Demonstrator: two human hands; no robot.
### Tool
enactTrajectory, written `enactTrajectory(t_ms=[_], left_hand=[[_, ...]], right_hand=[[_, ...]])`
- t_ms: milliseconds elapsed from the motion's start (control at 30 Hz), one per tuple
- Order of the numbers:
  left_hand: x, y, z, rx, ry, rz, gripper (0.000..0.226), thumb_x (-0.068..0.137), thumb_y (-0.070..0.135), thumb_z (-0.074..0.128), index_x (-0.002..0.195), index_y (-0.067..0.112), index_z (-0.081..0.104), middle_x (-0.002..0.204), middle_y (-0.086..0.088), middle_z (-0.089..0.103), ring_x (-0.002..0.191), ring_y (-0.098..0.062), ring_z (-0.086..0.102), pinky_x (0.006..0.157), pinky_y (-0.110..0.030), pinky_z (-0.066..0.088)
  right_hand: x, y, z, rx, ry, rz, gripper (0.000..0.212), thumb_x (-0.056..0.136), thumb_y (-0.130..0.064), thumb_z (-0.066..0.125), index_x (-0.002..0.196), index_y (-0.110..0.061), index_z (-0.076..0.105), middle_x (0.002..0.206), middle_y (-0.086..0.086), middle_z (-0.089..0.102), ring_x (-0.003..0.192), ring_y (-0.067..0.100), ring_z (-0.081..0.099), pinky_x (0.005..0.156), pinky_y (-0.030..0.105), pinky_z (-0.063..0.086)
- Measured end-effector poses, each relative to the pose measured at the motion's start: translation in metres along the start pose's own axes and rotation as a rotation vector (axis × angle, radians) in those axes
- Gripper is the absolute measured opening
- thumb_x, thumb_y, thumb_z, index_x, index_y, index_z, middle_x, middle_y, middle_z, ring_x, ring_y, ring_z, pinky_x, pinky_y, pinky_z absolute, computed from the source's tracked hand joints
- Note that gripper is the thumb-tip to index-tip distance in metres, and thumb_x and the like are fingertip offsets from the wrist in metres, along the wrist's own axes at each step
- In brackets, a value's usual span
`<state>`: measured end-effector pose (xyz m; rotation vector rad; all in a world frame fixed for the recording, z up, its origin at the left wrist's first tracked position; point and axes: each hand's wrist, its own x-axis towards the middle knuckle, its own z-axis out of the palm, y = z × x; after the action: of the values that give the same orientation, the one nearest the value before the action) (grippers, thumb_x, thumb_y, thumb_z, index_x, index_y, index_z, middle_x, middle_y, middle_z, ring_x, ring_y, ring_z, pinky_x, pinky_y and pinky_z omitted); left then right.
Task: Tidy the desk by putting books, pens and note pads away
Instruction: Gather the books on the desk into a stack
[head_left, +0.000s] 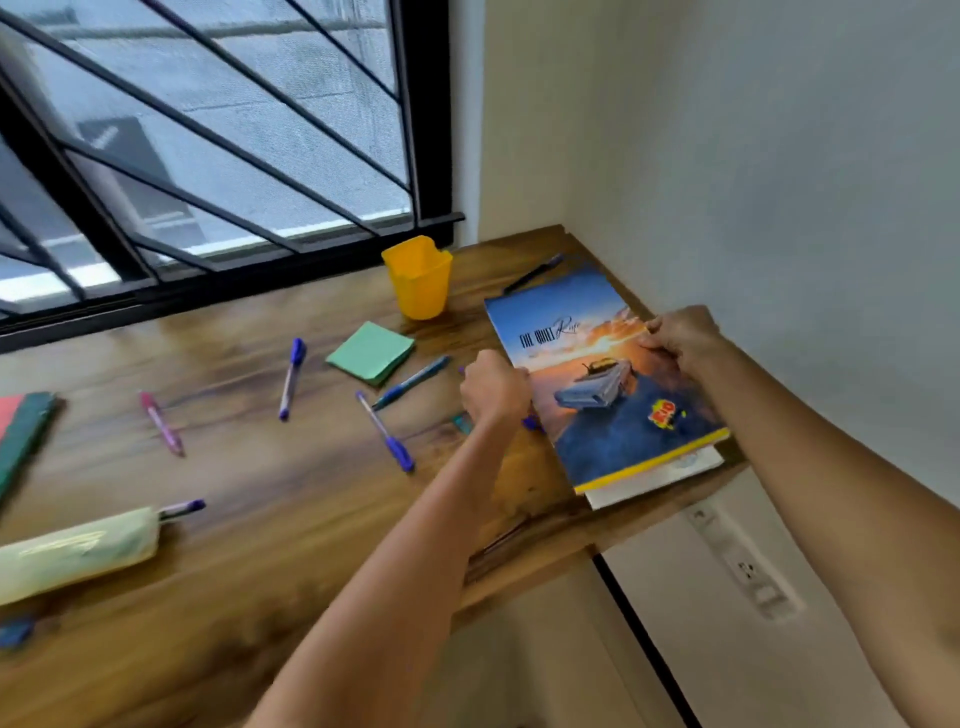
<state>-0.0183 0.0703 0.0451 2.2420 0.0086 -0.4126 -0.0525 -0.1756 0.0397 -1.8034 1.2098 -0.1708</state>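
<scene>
Wooden tabletop (249, 519) under a barred window, corner by a pale wall. Both forearms stretched forward over it. Left hand (493, 389) curled at the near-left edge of the blue book (597, 384), fingers gripping it; right hand (680, 338) pinching its far edge. Book lying atop a white one (654, 480) in the corner.

A red and green book (23, 431) runs off the left edge, so only its right part shows. A pale pencil pouch (78, 551) is cut off there too, and a blue object (15, 631) below it is too blurred to name. The left hand (493, 392) hides most of a blue pen (531, 423) and a small teal item (461, 423). A white book (660, 475) lies mostly hidden under the blue book (587, 374). The whole desk (260, 519) looks smeared.
</scene>
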Motion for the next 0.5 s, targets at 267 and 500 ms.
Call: enactTrajectory(t_ms=[267, 500], left_hand=[[0.027, -0.016, 0.067, 0.059, -0.074, -0.044, 0.017, 0.083, 0.016, 0.059, 0.092, 0.006, 0.069, 0.088, -0.016, 0.073, 0.080, -0.034, 0.072, 0.074, -0.042, 0.060], [0.040, -0.019, 0.073, 0.050, -0.066, -0.053, 0.017, 0.086, 0.016, 0.054, 0.091, 0.007, 0.068, 0.086, -0.015, 0.072, 0.078, -0.034, 0.071, 0.072, -0.042, 0.061]], right_hand=[[-0.003, 0.037, -0.003, -0.116, 0.101, 0.111, 0.049, 0.069, -0.009, 0.083, 0.115, -0.001, 0.067, 0.116, 0.016, 0.068, 0.103, 0.025, 0.066, 0.068, 0.022, 0.050], [-0.007, 0.033, 0.005, -0.096, 0.137, 0.121, 0.053, 0.070, -0.012, 0.084, 0.118, 0.000, 0.065, 0.119, 0.018, 0.066, 0.100, 0.025, 0.067, 0.070, 0.023, 0.048]])
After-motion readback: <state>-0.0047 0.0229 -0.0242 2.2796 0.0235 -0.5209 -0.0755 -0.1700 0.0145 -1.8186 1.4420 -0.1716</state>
